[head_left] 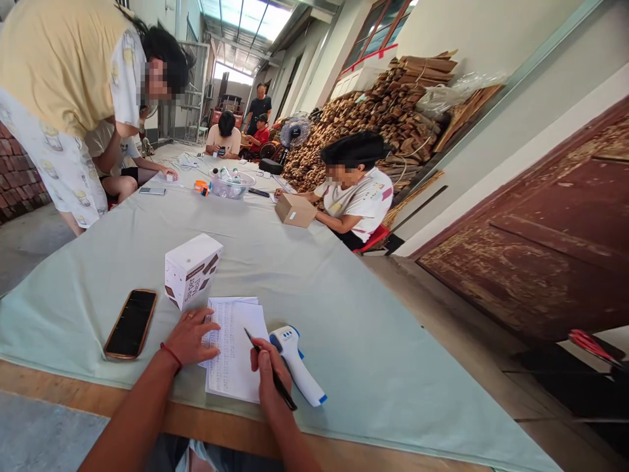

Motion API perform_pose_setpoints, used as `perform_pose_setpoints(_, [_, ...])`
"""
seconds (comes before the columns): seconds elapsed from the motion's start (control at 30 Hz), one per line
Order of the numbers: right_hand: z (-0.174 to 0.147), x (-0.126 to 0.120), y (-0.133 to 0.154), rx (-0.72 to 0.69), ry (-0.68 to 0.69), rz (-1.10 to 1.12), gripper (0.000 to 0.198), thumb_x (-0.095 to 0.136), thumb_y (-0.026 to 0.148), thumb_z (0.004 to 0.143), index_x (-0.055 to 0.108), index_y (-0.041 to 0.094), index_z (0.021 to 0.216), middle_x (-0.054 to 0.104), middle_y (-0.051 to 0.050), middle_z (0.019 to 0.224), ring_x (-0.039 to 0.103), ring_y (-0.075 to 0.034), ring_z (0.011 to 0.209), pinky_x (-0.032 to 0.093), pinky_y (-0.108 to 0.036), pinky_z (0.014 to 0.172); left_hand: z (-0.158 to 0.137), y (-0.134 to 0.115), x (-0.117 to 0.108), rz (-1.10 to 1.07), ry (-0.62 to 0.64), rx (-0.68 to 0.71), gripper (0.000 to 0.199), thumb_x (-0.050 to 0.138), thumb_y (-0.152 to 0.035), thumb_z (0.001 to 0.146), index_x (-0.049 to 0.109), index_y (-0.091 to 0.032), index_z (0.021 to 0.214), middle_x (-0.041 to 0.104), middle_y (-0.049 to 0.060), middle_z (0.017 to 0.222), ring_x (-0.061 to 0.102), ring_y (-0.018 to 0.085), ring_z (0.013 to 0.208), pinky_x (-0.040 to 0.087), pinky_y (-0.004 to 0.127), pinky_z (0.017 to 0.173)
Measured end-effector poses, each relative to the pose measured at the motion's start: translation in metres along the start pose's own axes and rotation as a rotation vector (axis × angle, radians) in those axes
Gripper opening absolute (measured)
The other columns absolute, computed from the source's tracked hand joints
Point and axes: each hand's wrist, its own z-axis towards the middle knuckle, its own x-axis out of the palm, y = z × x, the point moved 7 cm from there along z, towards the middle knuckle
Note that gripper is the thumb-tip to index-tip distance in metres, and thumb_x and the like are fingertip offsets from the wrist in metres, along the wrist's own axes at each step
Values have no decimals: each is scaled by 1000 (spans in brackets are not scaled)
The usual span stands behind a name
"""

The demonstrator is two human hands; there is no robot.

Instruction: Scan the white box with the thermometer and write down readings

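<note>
My left hand point(192, 337) lies spread on the left edge of some sheets of paper point(240, 387), fingers apart. Rows of small handwriting cover the left part of the top sheet. In my right hand point(271, 377) is a dark pen point(282, 387), gripped between thumb and fingers, its tip over the paper's right half. Just right of that hand lies a white and blue infrared thermometer point(301, 367). A white box with brown print point(189, 269) stands beyond my left hand. Left of it, a smartphone point(132, 324) with a dark screen rests flat.
A pale green cloth point(393, 367) covers the long table. Further back are a clear plastic basin point(230, 189) with bottles, an orange tape dispenser point(201, 187) and a cardboard box point(295, 210) beside a seated person. Another person point(73, 78) leans over at the left. Firewood point(373, 105) is stacked behind.
</note>
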Motion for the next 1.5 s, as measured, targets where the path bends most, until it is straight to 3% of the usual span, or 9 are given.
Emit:
perform_pose_setpoints(0.1, [2,6,-1,84,43,105,46,46,55,88,69,19,105,66,-4,75,60,-17,69,49,-30,67,0,-1,0,-1,2,-3,46,76,-38,66,67,-26,109,54,7,134,51,29,120,36,46,105])
perform_pose_setpoints(0.3, [4,18,6,188,101,163,25,68,42,69,69,20,81,68,-4,78,61,-19,71,49,-29,64,-1,-2,0,28,2,12,48,75,-41,68,66,-26,112,53,8,135,50,30,120,36,45,104])
perform_pose_setpoints(0.57, [-3,25,-9,238,133,210,26,66,44,70,63,19,76,57,0,62,52,-15,57,44,-27,55,-1,-2,3,52,34,4,51,74,-44,71,63,-25,117,52,8,136,48,30,123,35,45,105])
perform_pose_setpoints(0.73, [-9,25,-22,252,128,219,30,66,49,71,63,19,76,58,0,63,52,-15,58,45,-27,55,-1,-1,4,45,23,0,50,74,-45,71,64,-24,116,53,8,135,49,29,122,36,45,105])
perform_pose_setpoints(0.93, [1,32,-20,321,258,230,32,68,47,67,65,17,77,58,0,57,50,-14,50,43,-27,49,-1,-1,1,6,4,-6,49,76,-42,69,64,-24,114,54,8,135,51,29,121,36,46,105])
perform_pose_setpoints(1.17, [-5,24,-19,180,76,152,19,62,38,68,63,20,73,65,-2,67,57,-17,60,47,-27,55,-1,0,1,-11,11,-16,50,77,-41,68,65,-22,114,55,9,134,51,29,122,37,46,106])
perform_pose_setpoints(1.5, [-6,9,-12,206,-4,104,16,60,36,65,58,20,65,58,1,59,53,-15,58,45,-28,57,2,-2,2,-6,45,8,50,75,-40,70,64,-22,116,52,9,136,49,29,123,36,45,107])
